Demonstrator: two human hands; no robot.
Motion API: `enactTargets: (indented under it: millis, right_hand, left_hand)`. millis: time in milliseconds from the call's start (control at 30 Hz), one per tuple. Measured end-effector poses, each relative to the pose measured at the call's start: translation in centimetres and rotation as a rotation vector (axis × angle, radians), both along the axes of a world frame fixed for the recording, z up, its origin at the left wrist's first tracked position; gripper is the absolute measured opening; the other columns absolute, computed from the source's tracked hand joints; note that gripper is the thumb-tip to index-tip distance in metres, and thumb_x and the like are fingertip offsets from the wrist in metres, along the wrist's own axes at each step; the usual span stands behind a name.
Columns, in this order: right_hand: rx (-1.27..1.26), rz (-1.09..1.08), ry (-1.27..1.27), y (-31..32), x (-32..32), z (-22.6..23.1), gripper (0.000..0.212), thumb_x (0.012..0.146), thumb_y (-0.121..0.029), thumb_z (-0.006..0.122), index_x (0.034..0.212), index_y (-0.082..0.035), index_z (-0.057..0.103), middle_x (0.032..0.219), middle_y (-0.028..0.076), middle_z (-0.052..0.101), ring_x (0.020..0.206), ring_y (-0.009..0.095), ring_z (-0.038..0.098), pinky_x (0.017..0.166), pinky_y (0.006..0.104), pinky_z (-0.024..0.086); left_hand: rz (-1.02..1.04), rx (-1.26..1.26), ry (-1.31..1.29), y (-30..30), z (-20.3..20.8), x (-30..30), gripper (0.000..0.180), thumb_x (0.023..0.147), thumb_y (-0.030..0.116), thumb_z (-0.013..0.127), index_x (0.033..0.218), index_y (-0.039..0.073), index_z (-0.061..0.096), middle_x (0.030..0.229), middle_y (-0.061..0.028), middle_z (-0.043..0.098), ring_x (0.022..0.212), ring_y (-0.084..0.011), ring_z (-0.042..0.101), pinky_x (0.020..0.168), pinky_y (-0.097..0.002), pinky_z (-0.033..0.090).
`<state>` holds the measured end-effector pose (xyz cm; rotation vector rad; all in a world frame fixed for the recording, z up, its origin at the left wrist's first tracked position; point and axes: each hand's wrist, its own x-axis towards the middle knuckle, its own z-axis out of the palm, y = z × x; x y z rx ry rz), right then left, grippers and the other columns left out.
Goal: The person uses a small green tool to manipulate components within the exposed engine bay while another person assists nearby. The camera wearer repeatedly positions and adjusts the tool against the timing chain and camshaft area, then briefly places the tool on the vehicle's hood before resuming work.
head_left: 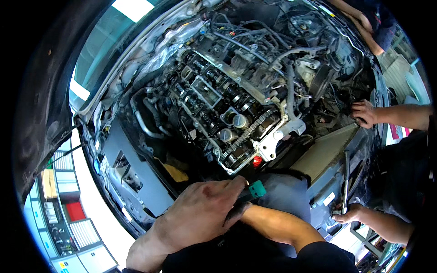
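Over the front edge of the engine bay, my left hand [195, 214] is closed, knuckles up and smeared with grime. A dark piece with a teal block-shaped end [257, 189] sticks out past its fingers; its kind is not clear. My right hand [234, 214] lies beneath the left, mostly hidden, its fingers out of sight, with the right forearm crossing from the lower right. Just beyond is the opened engine [218, 104], its camshafts and timing chain [248, 136] bare. Two round metal caps [240, 121] sit by the chain, and a small red part [257, 161] shows below.
At the right, a co-worker rests one hand [364, 113] on the radiator's edge [327, 150]; the other hand [348, 214] holds a ratchet wrench [346, 182]. Another person's arm [364, 27] reaches in at top right. The raised hood [50, 91] stands left, with cabinets [84, 232] behind.
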<state>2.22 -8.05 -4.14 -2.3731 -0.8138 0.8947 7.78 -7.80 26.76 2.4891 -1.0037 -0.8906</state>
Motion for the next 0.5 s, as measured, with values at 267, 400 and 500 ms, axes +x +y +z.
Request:
enactTargets:
  millis: [267,400,500]
  right_hand:
    - [0.038,-0.030,-0.033,0.1,1.7,-0.5,0.020,0.089,-0.028,0.067,0.098,-0.013,0.074,0.106,0.009,0.071,0.101,0.030,0.069,0.079,0.0445,0.057]
    - [0.048,-0.066,-0.043,-1.0,2.2,-0.7,0.019,0.088,-0.028,0.068,0.096,-0.013,0.074,0.104,0.009,0.072,0.100,0.030,0.069,0.078,0.0443,0.057]
    - [0.070,-0.058,-0.046,-0.5,2.4,-0.3,0.018,0.087,-0.027,0.068,0.095,-0.013,0.074,0.103,0.009,0.072,0.098,0.030,0.070,0.077,0.0441,0.058]
  left_hand:
    - [0.037,-0.120,-0.040,-0.2,0.1,-0.3,0.049,0.089,0.030,0.080,0.124,0.001,0.063,0.102,-0.0156,0.074,0.090,-0.0307,0.076,0.079,-0.0399,0.059]
    - [0.068,-0.356,-0.147,-1.3,-0.6,-0.3,0.032,0.092,0.022,0.079,0.109,0.000,0.064,0.084,-0.0127,0.069,0.073,-0.0271,0.073,0.064,-0.0374,0.056]
    - [0.126,-0.425,-0.169,-1.5,-0.4,-0.4,0.030,0.090,0.020,0.081,0.106,0.000,0.065,0.085,-0.0124,0.070,0.075,-0.0274,0.074,0.065,-0.0369,0.056]
